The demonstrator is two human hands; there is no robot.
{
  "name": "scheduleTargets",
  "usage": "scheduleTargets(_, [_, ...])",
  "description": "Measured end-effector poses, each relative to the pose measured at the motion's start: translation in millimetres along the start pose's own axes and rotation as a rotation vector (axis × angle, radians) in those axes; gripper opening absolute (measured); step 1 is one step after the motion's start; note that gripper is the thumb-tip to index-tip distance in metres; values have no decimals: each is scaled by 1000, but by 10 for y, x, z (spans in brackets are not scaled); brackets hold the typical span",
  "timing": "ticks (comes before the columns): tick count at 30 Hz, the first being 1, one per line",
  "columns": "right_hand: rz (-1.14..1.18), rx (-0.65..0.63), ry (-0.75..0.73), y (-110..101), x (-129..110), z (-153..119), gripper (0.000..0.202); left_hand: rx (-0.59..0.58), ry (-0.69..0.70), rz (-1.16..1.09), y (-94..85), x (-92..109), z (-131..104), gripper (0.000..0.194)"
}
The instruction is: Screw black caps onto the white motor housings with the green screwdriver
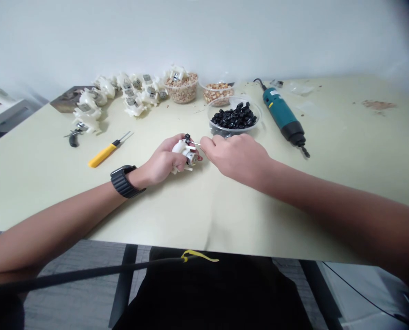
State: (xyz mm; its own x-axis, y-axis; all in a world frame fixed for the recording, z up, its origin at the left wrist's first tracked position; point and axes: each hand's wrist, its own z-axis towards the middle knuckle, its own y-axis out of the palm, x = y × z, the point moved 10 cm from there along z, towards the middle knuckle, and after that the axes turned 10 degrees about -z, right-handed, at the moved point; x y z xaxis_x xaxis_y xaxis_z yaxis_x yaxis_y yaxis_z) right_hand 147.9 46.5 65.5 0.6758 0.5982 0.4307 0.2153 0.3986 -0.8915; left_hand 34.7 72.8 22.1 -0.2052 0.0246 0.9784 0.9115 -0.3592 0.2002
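My left hand [165, 160], with a dark watch at its wrist, is wrapped round a white plastic housing [181, 147] that has a small motor [191, 158] set in it. A small black part [187, 137] sits at the top of the housing, by my left fingertips. My right hand [237, 156] is closed, its fingers pinching a thin metal rod [196, 144] that points left and reaches the housing near the black part. The rod's other end is hidden in my fingers. Just behind my right hand stands a clear round tub of black plastic pieces [237, 117].
Several white motor housings [133, 94] lie at the back left. A yellow-handled screwdriver [104, 154] and black-handled cutters [73, 138] are on the left. Two tubs of small brown pieces [182, 91] stand at the back. A green power screwdriver [283, 114] lies at right.
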Motion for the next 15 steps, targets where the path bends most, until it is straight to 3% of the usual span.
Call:
scheduleTargets(5, [192, -75, 53, 90, 83, 34, 25, -6, 9, 83, 78, 90, -43, 33])
scheduleTargets(11, [612, -74, 24, 140, 109, 85, 38, -9, 70, 235, 98, 192, -86, 29])
scheduleTargets(15, [870, -90, 38, 216, 127, 103, 41, -30, 49, 206, 88, 158, -77, 32])
